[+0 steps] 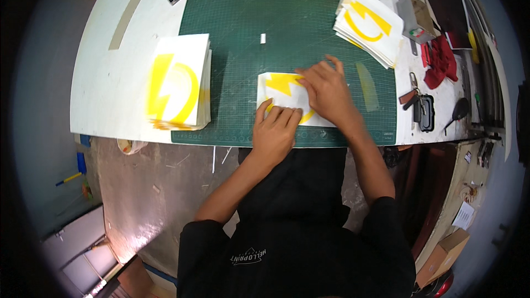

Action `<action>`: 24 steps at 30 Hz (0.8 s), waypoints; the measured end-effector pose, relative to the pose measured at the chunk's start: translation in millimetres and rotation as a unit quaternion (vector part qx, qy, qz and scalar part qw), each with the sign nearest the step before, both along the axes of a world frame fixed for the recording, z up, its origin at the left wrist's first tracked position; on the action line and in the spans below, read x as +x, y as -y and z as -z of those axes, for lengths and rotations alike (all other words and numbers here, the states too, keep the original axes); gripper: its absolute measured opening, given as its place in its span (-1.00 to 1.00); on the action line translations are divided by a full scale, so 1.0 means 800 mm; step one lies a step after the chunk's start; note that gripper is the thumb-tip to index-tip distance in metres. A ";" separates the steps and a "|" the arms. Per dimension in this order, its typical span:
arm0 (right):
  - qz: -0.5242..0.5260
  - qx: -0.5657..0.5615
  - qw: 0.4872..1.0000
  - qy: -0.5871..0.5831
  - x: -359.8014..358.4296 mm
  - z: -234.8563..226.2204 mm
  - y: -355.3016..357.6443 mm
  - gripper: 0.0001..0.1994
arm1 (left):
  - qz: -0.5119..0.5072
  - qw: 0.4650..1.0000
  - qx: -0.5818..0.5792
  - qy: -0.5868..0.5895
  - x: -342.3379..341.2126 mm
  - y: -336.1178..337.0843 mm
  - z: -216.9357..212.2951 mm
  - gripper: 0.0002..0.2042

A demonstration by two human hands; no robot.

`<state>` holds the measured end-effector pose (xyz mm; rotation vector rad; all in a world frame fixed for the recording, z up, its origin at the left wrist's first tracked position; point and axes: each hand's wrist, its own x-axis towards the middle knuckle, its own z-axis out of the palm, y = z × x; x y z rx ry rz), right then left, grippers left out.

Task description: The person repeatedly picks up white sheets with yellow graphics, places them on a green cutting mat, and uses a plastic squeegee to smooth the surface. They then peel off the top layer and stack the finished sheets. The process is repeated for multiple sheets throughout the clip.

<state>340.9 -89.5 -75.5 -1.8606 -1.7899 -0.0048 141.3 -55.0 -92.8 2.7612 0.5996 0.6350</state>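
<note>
A white sheet with a yellow lightning-bolt design lies on the green cutting mat, near its front edge. My left hand rests on the lower left part of this sheet, fingers flat and pressing down. Over the upper right part is my right hand, thumb and forefinger brought together at the sheet's top edge, another finger lifted away. Both hands partly cover the yellow design. Left of them stands a thick stack of similar white and yellow sheets.
A second, fanned stack sits at the mat's far right. A small white piece and a yellowish translucent strip lie on the mat. Along the right are a grey box, a red cloth, keys and a black tray.
</note>
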 end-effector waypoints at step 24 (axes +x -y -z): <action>0.165 -0.059 0.984 -0.018 0.021 0.020 0.083 -0.42 | 0.011 0.986 -0.026 -0.166 0.000 -0.055 -0.001 -0.15</action>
